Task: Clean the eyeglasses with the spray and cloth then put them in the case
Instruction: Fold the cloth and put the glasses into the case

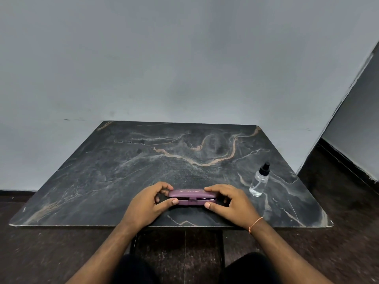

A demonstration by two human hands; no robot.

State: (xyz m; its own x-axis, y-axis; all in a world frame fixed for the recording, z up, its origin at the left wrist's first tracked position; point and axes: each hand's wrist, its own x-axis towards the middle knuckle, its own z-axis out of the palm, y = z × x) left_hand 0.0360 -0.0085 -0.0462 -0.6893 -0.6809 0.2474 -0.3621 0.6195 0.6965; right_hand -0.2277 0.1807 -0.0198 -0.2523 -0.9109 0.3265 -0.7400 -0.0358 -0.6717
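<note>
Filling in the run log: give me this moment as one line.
left hand: gripping purple eyeglass case | right hand: same | case: slightly ajar, on table | spray bottle: upright, right, untouched

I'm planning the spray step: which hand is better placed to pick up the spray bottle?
The right hand. The spray bottle stands upright just beyond it on the table's right side, while the left hand sits at the far end of the purple case, which both hands grip.

Left hand point(149, 201) and right hand point(229, 201), fingers curled inward, thumbs forward.
</note>
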